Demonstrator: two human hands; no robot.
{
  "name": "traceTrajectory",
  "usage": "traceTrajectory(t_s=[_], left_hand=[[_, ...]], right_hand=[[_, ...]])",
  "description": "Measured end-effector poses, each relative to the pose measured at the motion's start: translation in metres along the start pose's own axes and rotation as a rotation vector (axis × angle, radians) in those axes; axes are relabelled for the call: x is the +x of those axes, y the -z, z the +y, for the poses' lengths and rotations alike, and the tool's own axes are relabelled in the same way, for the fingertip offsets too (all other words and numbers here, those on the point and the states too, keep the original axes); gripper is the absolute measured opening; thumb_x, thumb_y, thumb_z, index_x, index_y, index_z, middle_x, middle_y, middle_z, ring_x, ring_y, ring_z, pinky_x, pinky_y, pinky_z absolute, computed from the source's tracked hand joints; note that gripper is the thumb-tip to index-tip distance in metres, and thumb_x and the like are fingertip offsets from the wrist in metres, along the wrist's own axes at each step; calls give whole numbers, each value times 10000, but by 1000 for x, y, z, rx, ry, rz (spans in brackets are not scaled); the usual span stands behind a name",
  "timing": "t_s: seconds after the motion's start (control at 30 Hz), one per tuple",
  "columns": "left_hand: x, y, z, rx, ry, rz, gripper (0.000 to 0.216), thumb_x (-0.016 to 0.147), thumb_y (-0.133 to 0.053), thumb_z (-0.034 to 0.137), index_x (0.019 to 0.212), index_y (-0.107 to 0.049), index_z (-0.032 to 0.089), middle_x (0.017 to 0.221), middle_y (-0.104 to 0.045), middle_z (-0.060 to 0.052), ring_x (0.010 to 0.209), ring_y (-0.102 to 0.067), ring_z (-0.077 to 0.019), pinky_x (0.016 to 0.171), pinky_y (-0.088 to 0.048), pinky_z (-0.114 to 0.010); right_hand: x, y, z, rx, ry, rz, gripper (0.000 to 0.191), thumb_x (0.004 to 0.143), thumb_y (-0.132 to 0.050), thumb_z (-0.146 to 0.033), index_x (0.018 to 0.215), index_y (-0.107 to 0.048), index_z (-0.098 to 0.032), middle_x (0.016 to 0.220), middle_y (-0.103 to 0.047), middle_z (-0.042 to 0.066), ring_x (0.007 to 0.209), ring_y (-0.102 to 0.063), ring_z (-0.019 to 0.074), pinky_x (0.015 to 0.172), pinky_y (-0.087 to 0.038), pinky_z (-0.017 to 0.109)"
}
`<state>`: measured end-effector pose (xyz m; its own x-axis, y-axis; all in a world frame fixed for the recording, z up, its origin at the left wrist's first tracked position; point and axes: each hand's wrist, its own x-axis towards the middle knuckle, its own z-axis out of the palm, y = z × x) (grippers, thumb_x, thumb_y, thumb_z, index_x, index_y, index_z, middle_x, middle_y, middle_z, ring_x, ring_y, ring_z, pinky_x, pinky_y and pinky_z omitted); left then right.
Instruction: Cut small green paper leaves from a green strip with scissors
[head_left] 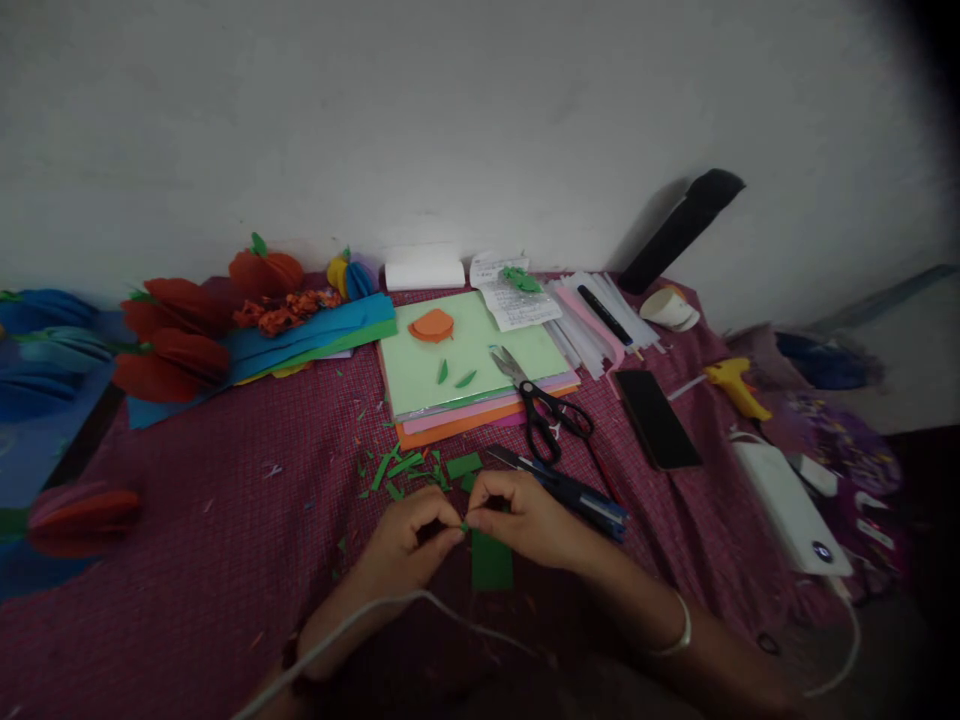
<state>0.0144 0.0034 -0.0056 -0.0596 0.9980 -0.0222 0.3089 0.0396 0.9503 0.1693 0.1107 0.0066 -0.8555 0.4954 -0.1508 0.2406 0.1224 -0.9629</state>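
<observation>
My left hand [416,530] and my right hand [523,520] meet fingertip to fingertip low in the middle. Between them they pinch a tiny piece of green paper [464,526], mostly hidden by the fingers. Under my right hand lies a dark green paper rectangle [492,562]. Green paper scraps [405,465] are scattered just beyond my left hand. Close to my right hand are a blue utility knife [574,497] and, farther off, black-handled scissors [544,405]. Two green paper leaves [454,375] rest on a stack of coloured paper [405,385].
Red paper pumpkins [176,365] and blue paper sheets [300,340] stand at left. Orange paper circles [431,325] top the stack. To the right are a phone [656,420], a yellow glue gun [738,388] and a white power bank [791,508]. A white cable [360,612] crosses my left forearm.
</observation>
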Motion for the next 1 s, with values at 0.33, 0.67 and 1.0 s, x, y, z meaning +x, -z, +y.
traceTrajectory(t_s=[0.33, 0.67, 1.0], left_hand=[[0, -6, -4, 36, -49, 89, 170, 749, -613, 205, 582, -598, 176, 648, -521, -1, 615, -498, -140, 582, -371, -248], [0, 4, 1, -737, 384, 392, 188, 683, -739, 287, 670, -593, 169, 598, -630, 27, 523, -550, -101, 498, -441, -209], [0, 2, -1, -881, 393, 448, 225, 606, -803, 314, 659, -684, 131, 625, -681, -18, 573, -591, -109, 528, -476, -204]], right_hand=[[-4, -3, -5, -313, 116, -29, 118, 824, -557, -136, 737, -630, -168, 670, -599, -9, 628, -537, 126, 565, -367, 215], [1, 100, 32, -804, -15, 503, 348, 778, -573, -169, 1125, -558, -149, 1100, -577, 116, 1039, -545, 244, 920, -410, 350], [2, 92, 42, -773, -129, 493, 573, 689, -655, -201, 1250, -538, -181, 1139, -573, 138, 1003, -544, 287, 889, -386, 393]])
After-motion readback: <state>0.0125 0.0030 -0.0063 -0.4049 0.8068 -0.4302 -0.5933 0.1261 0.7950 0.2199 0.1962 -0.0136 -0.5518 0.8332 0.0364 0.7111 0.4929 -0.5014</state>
